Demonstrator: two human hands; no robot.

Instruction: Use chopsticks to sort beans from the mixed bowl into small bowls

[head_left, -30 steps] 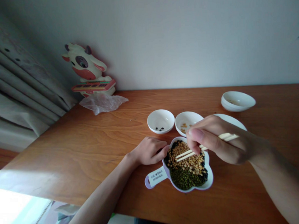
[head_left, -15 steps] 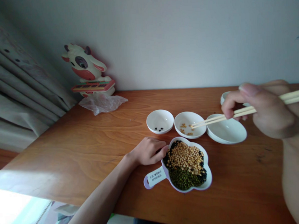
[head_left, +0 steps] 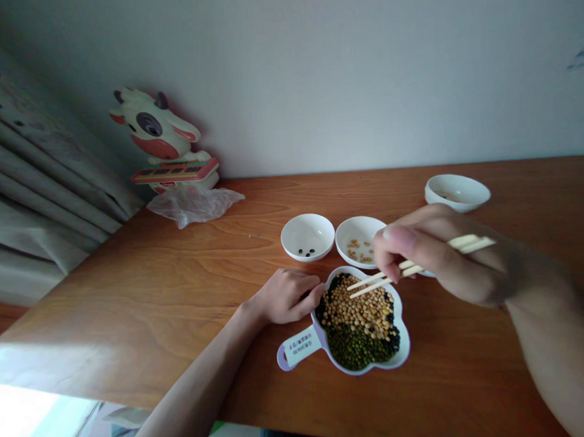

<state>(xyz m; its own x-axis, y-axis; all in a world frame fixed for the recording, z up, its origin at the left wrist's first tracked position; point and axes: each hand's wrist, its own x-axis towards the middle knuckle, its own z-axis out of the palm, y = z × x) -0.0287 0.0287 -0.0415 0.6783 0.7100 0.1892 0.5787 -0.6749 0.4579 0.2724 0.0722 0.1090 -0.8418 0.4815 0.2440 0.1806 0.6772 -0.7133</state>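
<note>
My right hand (head_left: 435, 256) holds a pair of wooden chopsticks (head_left: 388, 277), tips slightly apart over the yellow soybeans (head_left: 360, 309) in a white, lilac-edged scalloped dish (head_left: 402, 323). No bean shows between the tips. Green mung beans (head_left: 355, 349) and black beans (head_left: 393, 347) lie in the same dish. At its left rim, my left hand (head_left: 291, 295) is closed, its fingertips pinching the edge. Behind stand a white bowl (head_left: 307, 225) with several black beans and another white bowl (head_left: 354, 225) with several soybeans. A third bowl is almost wholly hidden behind my right hand.
Another white bowl (head_left: 467, 190), with something small inside, stands at the back right. A cow toy with a keyboard (head_left: 170, 143) and a crumpled clear plastic bag (head_left: 196, 205) are at the back left, beside a curtain (head_left: 41, 205). The wall borders the wooden table (head_left: 144, 304).
My right hand has moved left and towards me, bringing the chopsticks from the soybean bowl to above the scalloped dish. My left hand stays at the rim. The view has shifted slightly.
</note>
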